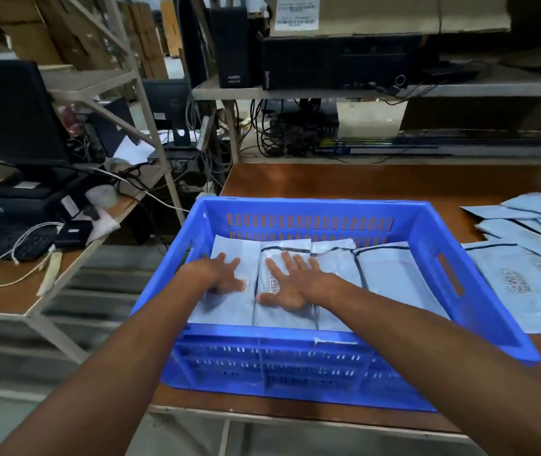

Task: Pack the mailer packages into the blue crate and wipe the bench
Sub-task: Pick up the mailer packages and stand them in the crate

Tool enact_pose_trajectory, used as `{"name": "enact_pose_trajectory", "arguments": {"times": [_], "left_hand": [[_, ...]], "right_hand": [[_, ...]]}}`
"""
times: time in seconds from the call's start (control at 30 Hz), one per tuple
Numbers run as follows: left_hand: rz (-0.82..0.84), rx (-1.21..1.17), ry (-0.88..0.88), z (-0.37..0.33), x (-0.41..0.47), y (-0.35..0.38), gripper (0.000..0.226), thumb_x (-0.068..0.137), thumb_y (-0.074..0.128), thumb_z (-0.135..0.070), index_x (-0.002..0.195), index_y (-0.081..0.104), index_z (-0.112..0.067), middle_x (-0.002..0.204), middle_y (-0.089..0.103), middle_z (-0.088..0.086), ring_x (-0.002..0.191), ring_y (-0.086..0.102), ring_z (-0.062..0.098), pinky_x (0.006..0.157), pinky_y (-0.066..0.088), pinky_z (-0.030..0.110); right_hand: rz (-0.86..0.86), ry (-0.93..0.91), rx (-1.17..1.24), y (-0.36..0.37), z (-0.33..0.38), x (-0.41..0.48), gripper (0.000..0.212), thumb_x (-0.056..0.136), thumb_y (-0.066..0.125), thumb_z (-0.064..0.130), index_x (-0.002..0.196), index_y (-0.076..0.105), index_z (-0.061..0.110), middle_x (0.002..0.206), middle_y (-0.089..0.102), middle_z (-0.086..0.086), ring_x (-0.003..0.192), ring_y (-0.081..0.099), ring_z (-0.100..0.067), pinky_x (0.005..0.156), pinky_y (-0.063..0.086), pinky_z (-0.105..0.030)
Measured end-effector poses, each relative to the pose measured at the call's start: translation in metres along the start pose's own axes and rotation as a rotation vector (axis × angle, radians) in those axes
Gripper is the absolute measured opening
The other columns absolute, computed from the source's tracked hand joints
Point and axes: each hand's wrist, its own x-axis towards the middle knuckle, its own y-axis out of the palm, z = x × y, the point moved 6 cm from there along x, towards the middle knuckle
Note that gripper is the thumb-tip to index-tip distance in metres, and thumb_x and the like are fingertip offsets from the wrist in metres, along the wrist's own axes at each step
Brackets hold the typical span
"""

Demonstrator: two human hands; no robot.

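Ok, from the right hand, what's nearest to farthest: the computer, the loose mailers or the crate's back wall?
1. Crate's back wall, just ahead of the right hand.
2. Loose mailers, on the bench to its right.
3. Computer, up on the back shelf.

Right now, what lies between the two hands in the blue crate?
Only mailer packages: a narrow strip of their pale surface, with a dark seam, separates the left hand from the right hand. The head view shows it.

Brown bench [361, 182]: blue crate [295, 363] w/ loose mailers [519, 287] beside.
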Motion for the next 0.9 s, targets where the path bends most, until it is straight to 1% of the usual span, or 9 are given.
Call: {"name": "enact_pose_trajectory", "arguments": {"times": [0.1, 0.17, 0.27, 0.37, 0.47, 0.6, 0.73, 0.8, 0.9], "left_hand": [[-0.182, -0.025, -0.012, -0.005, -0.007, -0.026, 0.076, 0.095, 0.035, -0.065, 0.157, 0.007, -0.031, 0.165, 0.007, 0.003, 0.147, 0.014, 0.041, 0.115, 0.022, 0.057], [-0.405, -0.105, 0.046, -0.027, -0.021, -0.059, 0.066, 0.097, 0.042, -0.058, 0.153, 0.025, -0.028, 0.157, 0.027, 0.006, 0.14, 0.03, 0.04, 0.109, 0.032, 0.057], [-0.713, -0.216, 0.203, -0.088, -0.051, -0.115, 0.055, 0.097, 0.048, -0.047, 0.144, 0.042, -0.02, 0.142, 0.045, 0.012, 0.125, 0.044, 0.04, 0.1, 0.042, 0.054], [-0.859, -0.261, 0.37, -0.182, -0.072, -0.155, 0.048, 0.095, 0.051, -0.042, 0.137, 0.049, -0.018, 0.132, 0.053, 0.012, 0.118, 0.049, 0.039, 0.1, 0.042, 0.05], [-0.89, -0.318, 0.479, -0.294, -0.094, -0.176, 0.047, 0.095, 0.051, -0.042, 0.134, 0.051, -0.016, 0.129, 0.054, 0.013, 0.119, 0.049, 0.04, 0.1, 0.043, 0.051], [-0.699, -0.248, 0.575, -0.456, -0.096, -0.163, 0.044, 0.094, 0.05, -0.036, 0.13, 0.054, -0.01, 0.135, 0.054, 0.017, 0.127, 0.048, 0.039, 0.105, 0.04, 0.046], [-0.464, -0.283, 0.436, -0.564, -0.057, -0.114, 0.048, 0.094, 0.043, -0.037, 0.138, 0.044, -0.017, 0.143, 0.046, 0.011, 0.133, 0.04, 0.034, 0.111, 0.029, 0.046], [-0.422, -0.309, 0.373, -0.59, -0.041, -0.093, 0.055, 0.096, 0.044, -0.038, 0.147, 0.035, -0.019, 0.151, 0.036, 0.009, 0.136, 0.035, 0.034, 0.111, 0.025, 0.047], [-0.403, -0.361, 0.343, -0.615, -0.014, -0.079, 0.07, 0.098, 0.039, -0.053, 0.157, 0.012, -0.027, 0.165, 0.005, 0.004, 0.148, 0.016, 0.035, 0.117, 0.014, 0.051]], "right_hand": [[-0.122, -0.043, 0.093, -0.024, -0.011, -0.013, 0.084, 0.087, 0.016, 0.08, 0.155, -0.007, 0.036, 0.164, -0.013, -0.004, 0.15, -0.012, -0.032, 0.117, -0.011, -0.057], [-0.375, -0.068, 0.164, -0.06, -0.032, -0.032, 0.074, 0.093, 0.027, 0.07, 0.155, 0.017, 0.031, 0.163, 0.016, -0.004, 0.15, 0.012, -0.031, 0.119, 0.003, -0.057], [-0.734, -0.061, 0.215, -0.108, -0.097, -0.08, 0.049, 0.093, 0.053, 0.042, 0.138, 0.05, 0.023, 0.142, 0.054, -0.004, 0.132, 0.048, -0.025, 0.112, 0.03, -0.045], [-0.904, 0.035, 0.291, -0.122, -0.189, -0.136, 0.038, 0.087, 0.053, 0.034, 0.122, 0.064, 0.022, 0.123, 0.068, -0.001, 0.115, 0.061, -0.023, 0.101, 0.045, -0.042], [-1.009, 0.209, 0.451, -0.099, -0.289, -0.193, 0.037, 0.08, 0.05, 0.035, 0.107, 0.07, 0.02, 0.108, 0.074, -0.002, 0.104, 0.067, -0.024, 0.092, 0.051, -0.041], [-0.915, 0.44, 0.493, -0.02, -0.406, -0.248, 0.02, 0.088, 0.058, 0.017, 0.1, 0.074, 0.014, 0.105, 0.074, -0.009, 0.1, 0.067, -0.028, 0.088, 0.052, -0.04], [-0.698, 0.566, 0.563, 0.069, -0.483, -0.28, 0.027, 0.089, 0.058, 0.019, 0.112, 0.07, 0.013, 0.117, 0.07, -0.009, 0.11, 0.062, -0.027, 0.093, 0.046, -0.032], [-0.579, 0.543, 0.507, 0.098, -0.5, -0.283, 0.038, 0.091, 0.054, 0.029, 0.125, 0.062, 0.014, 0.131, 0.06, -0.007, 0.125, 0.053, -0.028, 0.1, 0.036, -0.031], [-0.501, 0.485, 0.494, 0.123, -0.522, -0.261, 0.045, 0.095, 0.055, 0.022, 0.139, 0.05, 0.011, 0.145, 0.047, -0.011, 0.133, 0.044, -0.03, 0.106, 0.028, -0.028]]}}
